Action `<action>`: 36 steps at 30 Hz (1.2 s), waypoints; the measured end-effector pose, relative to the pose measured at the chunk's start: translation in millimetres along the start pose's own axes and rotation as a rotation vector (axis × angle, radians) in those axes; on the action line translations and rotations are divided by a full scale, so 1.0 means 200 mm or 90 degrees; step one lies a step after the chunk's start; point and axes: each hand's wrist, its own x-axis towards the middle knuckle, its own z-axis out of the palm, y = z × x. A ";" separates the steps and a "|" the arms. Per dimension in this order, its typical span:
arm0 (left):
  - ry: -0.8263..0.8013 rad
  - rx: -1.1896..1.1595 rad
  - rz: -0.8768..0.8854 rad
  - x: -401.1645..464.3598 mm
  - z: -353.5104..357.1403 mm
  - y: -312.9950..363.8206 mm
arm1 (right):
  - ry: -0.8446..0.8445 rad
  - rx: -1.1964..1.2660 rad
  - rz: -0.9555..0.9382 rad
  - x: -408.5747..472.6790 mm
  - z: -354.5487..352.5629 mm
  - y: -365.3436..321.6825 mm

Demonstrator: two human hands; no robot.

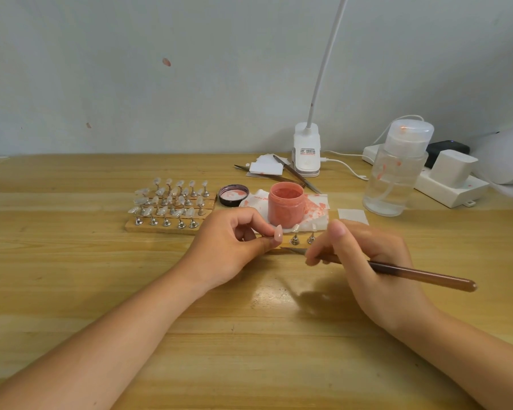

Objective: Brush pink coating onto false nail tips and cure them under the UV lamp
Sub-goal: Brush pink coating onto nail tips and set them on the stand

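The left hand pinches one pink-coated nail tip between thumb and forefinger just in front of the pink jar, while the right hand grips the brush; the tip looks light, thin, stiff and wet on top, best held by its edges.

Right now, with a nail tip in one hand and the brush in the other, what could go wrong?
1. The open pink jar stands just behind both hands, its lid off; a forward reach could tip it.
2. The left hand pinches the coated nail tip by its edge; fingers may smudge it.
3. The right hand holds the brush low, so its tip could mark the table.
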 end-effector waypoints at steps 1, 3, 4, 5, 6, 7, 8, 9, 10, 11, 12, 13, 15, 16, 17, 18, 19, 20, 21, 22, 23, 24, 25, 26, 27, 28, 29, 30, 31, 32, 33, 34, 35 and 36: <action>0.001 -0.002 -0.001 0.00 0.00 0.00 | 0.006 0.004 -0.007 0.00 0.00 0.00; 0.003 -0.002 -0.004 0.00 0.00 0.00 | 0.022 -0.030 -0.014 0.01 0.00 0.00; 0.002 -0.002 -0.006 0.00 0.00 0.00 | 0.023 -0.045 -0.008 0.01 0.00 0.00; 0.002 -0.003 -0.007 0.00 0.00 0.00 | 0.015 -0.043 0.001 0.01 0.01 0.00; 0.000 -0.004 -0.006 0.00 0.00 0.00 | 0.006 -0.025 0.009 0.01 0.01 0.00; -0.002 -0.004 -0.004 0.00 0.00 0.00 | 0.001 -0.002 0.012 0.01 0.01 0.00; -0.005 -0.002 -0.003 0.00 0.00 0.00 | 0.002 0.016 0.008 0.00 0.00 0.00; -0.005 -0.001 -0.003 0.00 0.00 0.00 | 0.009 0.022 0.000 0.00 0.00 0.00; -0.005 -0.001 -0.003 0.00 0.00 0.00 | 0.018 0.013 -0.006 0.00 0.00 0.00; -0.003 0.001 -0.004 0.00 0.00 0.00 | 0.024 -0.007 -0.007 0.01 0.00 0.00; -0.003 0.001 -0.006 0.00 0.00 0.00 | 0.024 -0.025 -0.003 0.01 0.00 0.00; -0.004 0.000 -0.006 0.00 0.00 0.00 | 0.019 -0.030 0.005 0.01 0.00 0.00; -0.005 -0.007 -0.005 0.00 0.00 -0.01 | 0.007 0.001 0.020 0.00 0.00 0.00; -0.004 -0.009 -0.005 0.00 0.00 -0.01 | 0.008 0.018 0.018 0.00 0.00 0.00; -0.004 -0.010 -0.006 0.00 0.00 -0.01 | 0.015 0.024 0.010 0.00 0.00 0.01; -0.003 -0.009 -0.007 0.00 0.00 -0.01 | 0.024 0.014 0.002 0.00 0.00 0.01; -0.002 -0.008 -0.007 0.01 0.00 -0.01 | 0.028 -0.008 -0.001 0.01 0.00 0.01; -0.002 -0.006 -0.007 0.01 0.00 -0.01 | 0.027 -0.024 0.000 0.01 0.00 0.00; -0.003 -0.005 -0.007 0.01 0.00 -0.01 | 0.020 -0.025 0.007 0.01 0.00 0.00; -0.004 -0.004 -0.007 0.01 0.00 -0.01 | 0.011 -0.009 0.018 0.01 0.00 0.00; -0.005 -0.004 -0.007 0.00 0.00 -0.01 | 0.005 0.013 0.027 0.01 0.00 0.00; -0.004 -0.005 -0.006 0.00 0.00 -0.01 | 0.005 0.026 0.028 0.00 0.00 0.00; -0.002 -0.006 -0.006 0.00 0.00 -0.01 | 0.010 0.025 0.021 0.00 0.00 0.00; 0.002 -0.006 -0.007 0.00 0.00 -0.01 | 0.018 0.009 0.009 0.00 0.00 0.00; 0.005 -0.005 -0.009 0.01 0.00 -0.01 | 0.023 -0.020 -0.002 0.01 0.00 0.00; 0.006 -0.004 -0.011 0.01 0.00 -0.01 | 0.021 -0.044 -0.005 0.01 0.00 -0.01; 0.006 -0.004 -0.012 0.01 0.00 -0.01 | 0.013 -0.051 -0.002 0.01 0.00 -0.01; 0.005 -0.006 -0.012 0.01 0.00 -0.01 | 0.003 -0.037 0.004 0.01 0.00 0.00; 0.003 -0.008 -0.011 0.00 0.00 0.00 | -0.002 -0.017 0.005 0.00 0.00 0.00; 0.002 -0.009 -0.011 0.00 0.00 0.00 | -0.002 -0.001 0.001 0.00 0.00 0.00; 0.003 -0.010 -0.013 0.00 0.00 0.00 | 0.002 0.003 -0.008 0.00 0.00 0.00; 0.005 -0.011 -0.015 0.00 0.00 0.00 | 0.009 -0.011 -0.020 0.00 0.00 0.00; 0.008 -0.010 -0.016 0.01 0.00 0.00 | 0.013 -0.039 -0.031 0.00 0.00 0.00; 0.009 -0.008 -0.017 0.01 0.00 0.00 | 0.012 -0.064 -0.038 0.01 0.00 -0.01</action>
